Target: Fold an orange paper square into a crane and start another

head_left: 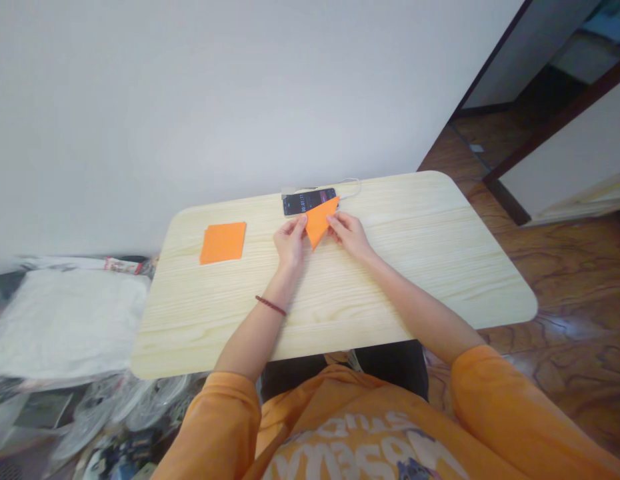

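Note:
An orange sheet of paper (pixel 319 223), folded into a triangle, is held up between my two hands above the table. My left hand (pixel 291 244) pinches its left edge between thumb and fingers. On the other side my right hand (pixel 351 235) grips the right edge the same way. The triangle's lower point hangs down, and its upper right corner overlaps a phone (pixel 300 202) lying behind it. To the left, a stack of square orange paper (pixel 223 243) rests on the tabletop.
The pale wooden table (pixel 430 267) has rounded corners and stands against a white wall (pixel 215 100). A white cable (pixel 359 189) runs from the phone's right end. On the left are a white cushion-like bundle (pixel 70 320) and clutter; a doorway lies at right.

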`<state>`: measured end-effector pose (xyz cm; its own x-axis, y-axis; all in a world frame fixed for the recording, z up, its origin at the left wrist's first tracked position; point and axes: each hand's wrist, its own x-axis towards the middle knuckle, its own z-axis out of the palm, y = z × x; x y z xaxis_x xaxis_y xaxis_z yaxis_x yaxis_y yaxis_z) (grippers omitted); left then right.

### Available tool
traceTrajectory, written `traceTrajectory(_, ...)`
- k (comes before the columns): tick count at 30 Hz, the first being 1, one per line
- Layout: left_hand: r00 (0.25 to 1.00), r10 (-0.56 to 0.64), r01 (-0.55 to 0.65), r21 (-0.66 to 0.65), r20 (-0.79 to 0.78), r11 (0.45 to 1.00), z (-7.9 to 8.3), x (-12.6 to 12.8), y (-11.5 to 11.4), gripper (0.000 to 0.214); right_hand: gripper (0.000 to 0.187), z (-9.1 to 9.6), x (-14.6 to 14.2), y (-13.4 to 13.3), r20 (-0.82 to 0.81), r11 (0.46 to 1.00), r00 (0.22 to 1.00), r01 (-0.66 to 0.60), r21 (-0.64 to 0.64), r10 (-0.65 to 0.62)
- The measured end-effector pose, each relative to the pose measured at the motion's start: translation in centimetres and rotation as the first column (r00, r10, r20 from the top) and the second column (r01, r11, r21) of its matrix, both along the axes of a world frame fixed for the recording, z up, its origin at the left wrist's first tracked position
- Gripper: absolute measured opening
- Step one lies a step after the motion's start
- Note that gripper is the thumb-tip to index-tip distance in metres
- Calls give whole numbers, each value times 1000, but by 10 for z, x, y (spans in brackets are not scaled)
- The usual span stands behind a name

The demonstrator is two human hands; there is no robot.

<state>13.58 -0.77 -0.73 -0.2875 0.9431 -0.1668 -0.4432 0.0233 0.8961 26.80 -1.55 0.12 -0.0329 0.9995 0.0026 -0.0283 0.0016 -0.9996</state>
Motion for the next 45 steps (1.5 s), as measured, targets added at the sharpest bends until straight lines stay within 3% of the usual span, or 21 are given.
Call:
traceTrajectory(7,1000,-15,15,0,-4,1000,-1,3,-1,35,54,-3,1,1,150,995,988,33,90,-47)
traceTrajectory(14,999,30,-30,4,-15,1000,-2,3,0,33,54,1,-4,-1,-15,999,999,44,-20,-45)
traceTrajectory(17,998,45,-44,12,-34,999,-2,6,-1,32,51,-1,-7,-1,-9,1000,1000,-23,-14,23)
traceTrajectory(25,996,90,-89,42,-15,995,-4,9,1,28,51,-11,-7,2,99,999,995,31,-8,-30)
traceTrajectory(34,988,145,-143,30,-61,989,-3,11,0,23,45,-7,-11,-3,104,994,989,-102,-33,105)
traceTrajectory(40,982,186,-185,22,-28,982,-1,12,0,18,51,-5,-12,-4,138,990,985,-90,-113,105)
traceTrajectory(45,975,220,-220,-10,-21,975,-1,10,2,20,41,-1,-13,-5,95,986,982,-163,-19,164)
